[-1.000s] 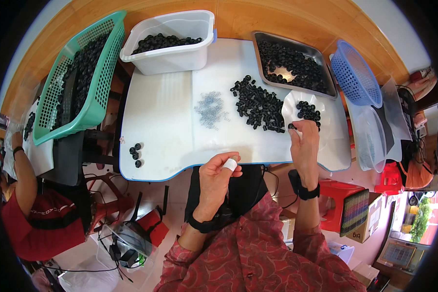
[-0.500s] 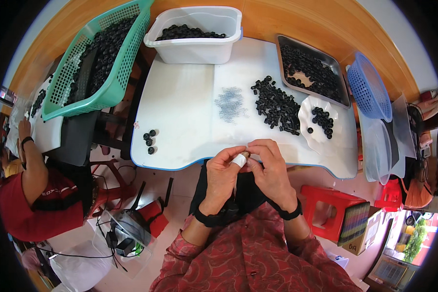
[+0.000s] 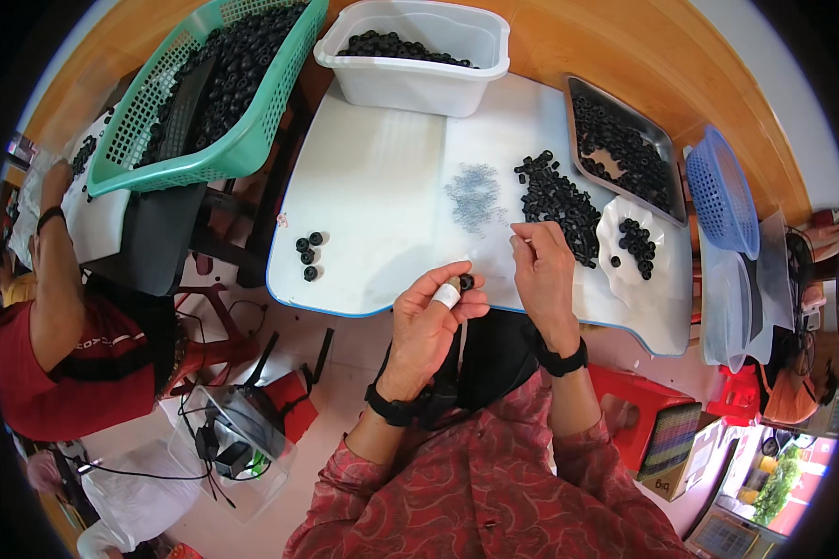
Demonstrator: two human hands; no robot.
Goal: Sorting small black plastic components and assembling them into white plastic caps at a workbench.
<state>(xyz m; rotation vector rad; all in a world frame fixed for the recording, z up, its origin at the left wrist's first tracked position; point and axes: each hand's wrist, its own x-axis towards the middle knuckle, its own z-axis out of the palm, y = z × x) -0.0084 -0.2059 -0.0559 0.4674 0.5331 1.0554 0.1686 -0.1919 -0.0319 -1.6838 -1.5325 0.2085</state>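
My left hand [image 3: 421, 321], with white tape round the thumb, is closed on a small black round part [image 3: 466, 280] just past the table's near edge. To its right my right hand [image 3: 544, 272] is raised over the table, thumb and fingers drawn together in a pinch. Anything between those fingertips is too small to make out. Close by its fingertips lies a scatter of tiny thin metal pieces [image 3: 475, 197]. A heap of short black cylindrical parts [image 3: 557, 210] is just beyond the right hand. Several black round parts [image 3: 309, 254] stand at the table's left.
A white scalloped plate [image 3: 615, 275] and a metal tray [image 3: 673, 200] hold black parts at the right, beside a blue basket [image 3: 722, 191]. At the back are a white tub [image 3: 410, 86] and a green basket [image 3: 224, 168]. A co-worker [image 3: 75, 359] sits at left.
My hands have parted: the right has moved away to the right and up, while the left keeps the black round part, now in plain sight. The whole view has shifted slightly.
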